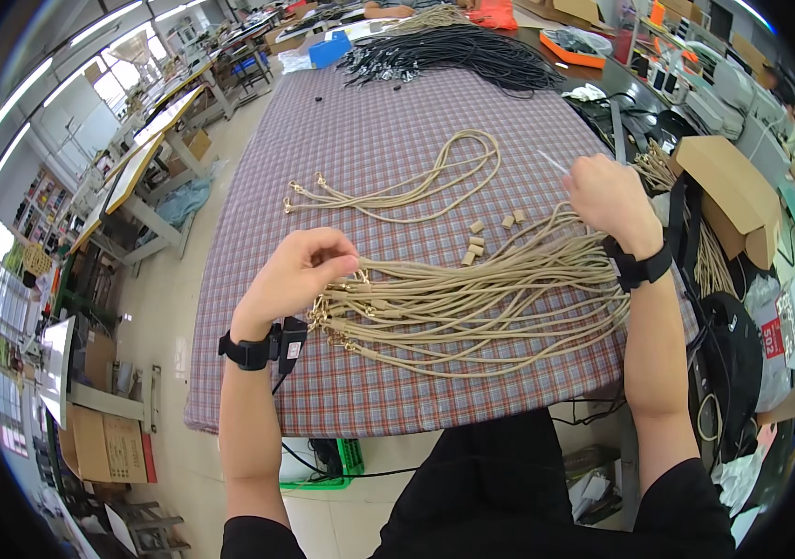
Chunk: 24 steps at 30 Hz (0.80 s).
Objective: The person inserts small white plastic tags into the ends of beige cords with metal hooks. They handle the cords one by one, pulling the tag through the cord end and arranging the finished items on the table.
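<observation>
My left hand [300, 272] is closed, thumb and fingertips together at the clasp end of a beige cord [435, 268] in the near bundle. Gold metal clasps [321, 312] cluster at that bundle's left end, just below the fingers. Over the bundle's right end my right hand [607, 200] is a fist around a thin, pale, pointed tool [552, 162], whose tip sticks out toward the upper left; its kind cannot be made out. Several small beige cylinders [477, 244] lie between the hands. Beyond them rests a smaller looped group of beige cords [416, 194] with gold clasps.
A plaid cloth [397, 121] covers the table. Black cords [463, 56] are heaped at its far end beside a blue box [329, 49]. On the right stand an open cardboard box [728, 191], more beige cords and a black bag [731, 359]. A green crate [351, 458] sits below.
</observation>
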{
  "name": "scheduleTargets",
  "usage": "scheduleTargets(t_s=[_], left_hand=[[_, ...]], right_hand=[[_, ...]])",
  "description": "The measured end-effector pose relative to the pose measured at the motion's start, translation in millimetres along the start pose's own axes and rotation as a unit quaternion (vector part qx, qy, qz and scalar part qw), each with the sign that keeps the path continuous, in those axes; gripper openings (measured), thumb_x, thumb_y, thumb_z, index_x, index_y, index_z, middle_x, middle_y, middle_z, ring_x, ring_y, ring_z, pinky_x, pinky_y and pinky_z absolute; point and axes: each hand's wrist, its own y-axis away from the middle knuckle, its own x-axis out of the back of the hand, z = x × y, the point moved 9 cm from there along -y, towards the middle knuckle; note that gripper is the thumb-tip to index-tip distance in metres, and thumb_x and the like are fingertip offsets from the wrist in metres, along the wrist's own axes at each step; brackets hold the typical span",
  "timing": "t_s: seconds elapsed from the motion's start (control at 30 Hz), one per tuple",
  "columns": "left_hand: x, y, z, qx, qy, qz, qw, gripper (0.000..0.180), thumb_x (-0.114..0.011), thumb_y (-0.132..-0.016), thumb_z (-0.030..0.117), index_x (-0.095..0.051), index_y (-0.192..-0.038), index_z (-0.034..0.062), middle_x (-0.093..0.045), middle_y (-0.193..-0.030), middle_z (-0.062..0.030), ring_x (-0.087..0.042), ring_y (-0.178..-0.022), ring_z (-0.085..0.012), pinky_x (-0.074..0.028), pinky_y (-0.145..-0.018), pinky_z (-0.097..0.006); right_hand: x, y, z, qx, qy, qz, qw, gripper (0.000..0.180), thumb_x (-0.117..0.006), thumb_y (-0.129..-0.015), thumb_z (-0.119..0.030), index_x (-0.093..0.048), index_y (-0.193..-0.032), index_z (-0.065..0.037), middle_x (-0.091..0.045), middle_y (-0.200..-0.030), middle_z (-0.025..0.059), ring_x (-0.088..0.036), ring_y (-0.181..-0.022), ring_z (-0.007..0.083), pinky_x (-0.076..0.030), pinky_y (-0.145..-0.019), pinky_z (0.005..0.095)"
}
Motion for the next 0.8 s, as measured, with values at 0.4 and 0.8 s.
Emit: scheduleTargets(t_s=[0.4, 0.8], left_hand=[[32.0, -9.3, -21.2, -0.059, -0.244, 0.177, 0.952, 0.021, -0.075, -0.099, 0.016, -0.074, -0.116, 0.0055, -0.07, -0.115, -0.0081, -0.063, -0.117, -0.0298, -0.05, -0.102, -0.042], [78.5, -24.4, -143.2, 0.09, -0.211, 0.18, 0.957, 0.05, -0.074, -0.098, 0.011, -0.062, -0.147, 0.0131, -0.066, -0.135, -0.014, -0.055, -0.134, -0.0356, -0.045, -0.117, -0.047]], right_hand=[[62.4, 1.6, -54.1, 0.108, -0.244, 0.256, 0.929, 0.024, -0.068, -0.107, -0.019, -0.067, -0.092, -0.001, -0.064, -0.085, 0.0141, -0.066, -0.077, 0.0388, -0.052, -0.069, 0.0481], [52.6, 12.5, -101.7, 0.244, -0.346, 0.208, 0.882, 0.011, -0.073, -0.094, -0.003, -0.076, -0.104, -0.003, -0.073, -0.093, 0.0098, -0.072, -0.085, 0.0332, -0.058, -0.073, 0.0423]])
